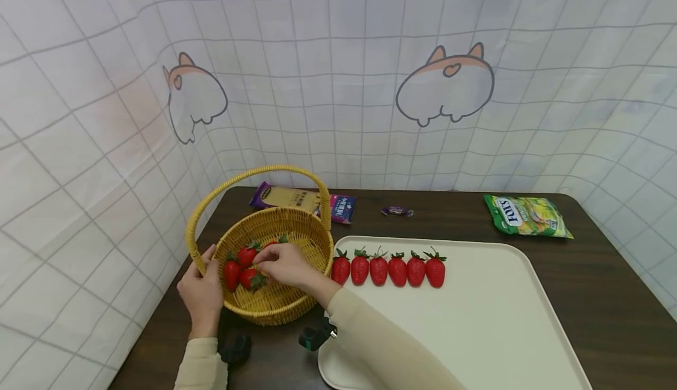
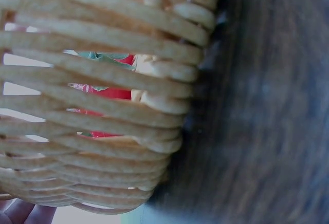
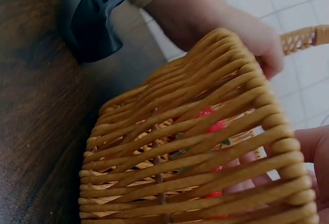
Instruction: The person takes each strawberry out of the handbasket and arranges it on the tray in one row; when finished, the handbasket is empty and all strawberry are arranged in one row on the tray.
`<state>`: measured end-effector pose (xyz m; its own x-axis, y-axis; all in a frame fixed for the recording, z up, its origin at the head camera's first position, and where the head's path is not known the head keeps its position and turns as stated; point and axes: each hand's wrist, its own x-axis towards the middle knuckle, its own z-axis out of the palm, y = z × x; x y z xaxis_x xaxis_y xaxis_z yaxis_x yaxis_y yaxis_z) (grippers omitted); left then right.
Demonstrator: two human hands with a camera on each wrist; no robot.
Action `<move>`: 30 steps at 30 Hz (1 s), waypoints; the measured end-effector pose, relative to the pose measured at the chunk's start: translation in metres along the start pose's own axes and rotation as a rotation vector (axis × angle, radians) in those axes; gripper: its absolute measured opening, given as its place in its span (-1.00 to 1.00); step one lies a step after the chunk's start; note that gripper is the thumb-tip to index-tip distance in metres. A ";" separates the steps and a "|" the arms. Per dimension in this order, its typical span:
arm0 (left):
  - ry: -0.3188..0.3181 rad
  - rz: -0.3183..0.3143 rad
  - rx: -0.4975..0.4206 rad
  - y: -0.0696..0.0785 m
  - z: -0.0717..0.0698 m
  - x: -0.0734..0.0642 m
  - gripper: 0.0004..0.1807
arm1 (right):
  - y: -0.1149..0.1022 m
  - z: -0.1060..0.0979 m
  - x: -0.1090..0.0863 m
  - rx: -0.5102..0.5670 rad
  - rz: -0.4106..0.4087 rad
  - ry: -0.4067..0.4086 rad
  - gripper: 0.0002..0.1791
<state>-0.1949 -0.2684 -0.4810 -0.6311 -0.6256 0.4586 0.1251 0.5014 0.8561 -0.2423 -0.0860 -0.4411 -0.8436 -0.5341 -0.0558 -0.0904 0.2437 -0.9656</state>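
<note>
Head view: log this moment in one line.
left hand: holds basket | right hand: at strawberries inside, grip unclear | tray: six strawberries, one row

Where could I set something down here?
The tray is bare right of its strawberry row; so is the tabletop between purple candy and green bag. The basket is crowded: loose strawberries, left hand gripping its side, right hand inside.

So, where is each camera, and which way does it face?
Head: worn on the person's head, looking forward and down at a round yellow wicker basket, green-leaved red strawberries and a white rectangular tray; left hand and right hand show.
Left wrist: worn there, facing the basket's woven side close up; fingers show lower left.
Right wrist: worn there, also facing the basket's side; both hands show in part.
Shared: both wrist views glimpse strawberries through the weave.
</note>
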 end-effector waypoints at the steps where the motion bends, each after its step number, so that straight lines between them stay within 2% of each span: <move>1: 0.002 0.002 -0.001 0.000 0.000 0.000 -0.73 | 0.000 0.001 0.002 -0.022 -0.001 0.000 -0.84; 6: -0.003 0.002 -0.008 0.002 0.002 0.000 -0.69 | -0.002 0.002 0.010 -0.091 0.017 -0.003 -0.83; 12: -0.001 -0.008 -0.006 0.002 0.000 -0.001 -0.69 | -0.002 0.000 0.022 0.047 0.144 -0.100 -0.77; 14: -0.001 -0.008 -0.005 0.001 0.000 -0.001 -0.69 | 0.001 0.000 0.026 0.051 0.156 -0.137 -0.73; 19: -0.006 -0.014 -0.001 0.000 -0.001 -0.003 -0.69 | 0.007 0.004 0.030 -0.198 0.086 -0.221 -0.68; 22: -0.006 -0.015 -0.007 0.001 -0.001 -0.003 -0.70 | 0.007 0.006 0.029 -0.303 0.046 -0.258 -0.67; 30: -0.004 0.009 -0.015 0.000 0.000 -0.001 -0.71 | 0.006 0.007 0.031 -0.343 0.030 -0.286 -0.72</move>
<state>-0.1942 -0.2682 -0.4812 -0.6328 -0.6191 0.4652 0.1423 0.4976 0.8557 -0.2651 -0.1065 -0.4499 -0.6725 -0.7134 -0.1969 -0.2794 0.4911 -0.8250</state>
